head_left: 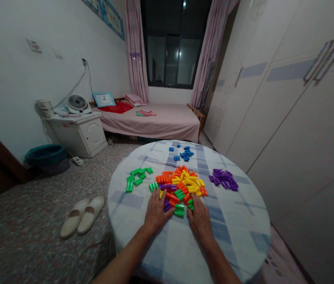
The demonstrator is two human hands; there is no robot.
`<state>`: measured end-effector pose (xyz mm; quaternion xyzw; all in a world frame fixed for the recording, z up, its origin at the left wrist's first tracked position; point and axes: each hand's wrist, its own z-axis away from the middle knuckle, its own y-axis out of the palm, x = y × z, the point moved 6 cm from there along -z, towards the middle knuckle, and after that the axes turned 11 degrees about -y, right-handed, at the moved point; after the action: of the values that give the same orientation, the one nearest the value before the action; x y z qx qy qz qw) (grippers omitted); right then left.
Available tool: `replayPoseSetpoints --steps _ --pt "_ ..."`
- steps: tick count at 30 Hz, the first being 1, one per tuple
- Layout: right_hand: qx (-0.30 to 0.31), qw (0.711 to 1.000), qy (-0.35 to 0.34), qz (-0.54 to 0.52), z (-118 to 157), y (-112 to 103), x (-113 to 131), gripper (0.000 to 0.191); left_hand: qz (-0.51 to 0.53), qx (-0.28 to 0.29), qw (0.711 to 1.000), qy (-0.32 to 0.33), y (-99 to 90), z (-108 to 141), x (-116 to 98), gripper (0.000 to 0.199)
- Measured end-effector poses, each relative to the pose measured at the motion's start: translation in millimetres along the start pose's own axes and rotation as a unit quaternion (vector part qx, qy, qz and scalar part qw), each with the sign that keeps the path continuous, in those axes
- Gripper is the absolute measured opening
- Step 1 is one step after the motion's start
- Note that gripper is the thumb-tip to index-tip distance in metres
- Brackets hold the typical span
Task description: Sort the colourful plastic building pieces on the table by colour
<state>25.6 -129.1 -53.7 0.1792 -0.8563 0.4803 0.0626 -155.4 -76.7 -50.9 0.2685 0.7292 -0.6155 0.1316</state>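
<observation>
Where my two hands meet the near side of the mixed pile, orange, yellow, green and purple plastic pieces lie heaped just beyond and between my fingers. My left hand is palm down, its thumb wide of its fingers, with purple pieces in the gap. My right hand shows a narrower gap, its fingers and thumb about small green pieces; whether they pinch these, I cannot tell. Between my thumbs, slightly nearer me, lies a green cluster. Beyond my left fingers and to their left is a green group; to the right of my right fingers, a purple group; farthest beyond both, a blue group. All rest on the cloth-covered round table.
</observation>
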Motion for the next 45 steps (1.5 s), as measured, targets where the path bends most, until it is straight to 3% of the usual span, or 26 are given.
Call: replayPoseSetpoints --steps 10,19,31,36,39,42,45 --pt "-0.017 0.999 0.006 -0.026 1.2 -0.8 -3.0 0.05 0.051 -0.046 0.998 -0.006 -2.0 -0.5 11.3 0.051" --pt "-0.03 0.999 0.017 -0.029 3.1 7.4 -12.0 0.048 0.05 -0.055 0.997 -0.011 5.1 -4.0 16.7 0.046" --pt "-0.039 0.997 0.025 -0.057 -3.9 -14.3 1.5 0.046 0.056 -0.086 0.995 0.014 -9.1 -3.8 8.5 0.032" --pt "-0.068 0.996 -0.026 -0.051 -13.5 -20.3 9.3 0.04 0.076 -0.112 0.99 0.024 -8.5 -5.4 11.8 0.03" --pt "-0.03 0.997 -0.057 -0.034 -35.2 -21.1 26.0 0.039 0.08 -0.118 0.989 0.031 -7.5 -5.9 13.1 0.032" --pt "0.072 0.995 -0.065 0.001 -61.9 -12.2 45.0 0.039 0.084 -0.119 0.989 0.032 -7.3 -6.6 13.9 0.032" --pt "0.13 0.988 -0.08 0.011 -82.3 -0.7 59.1 0.035 0.087 -0.117 0.989 0.023 -8.4 -7.3 14.6 0.032"
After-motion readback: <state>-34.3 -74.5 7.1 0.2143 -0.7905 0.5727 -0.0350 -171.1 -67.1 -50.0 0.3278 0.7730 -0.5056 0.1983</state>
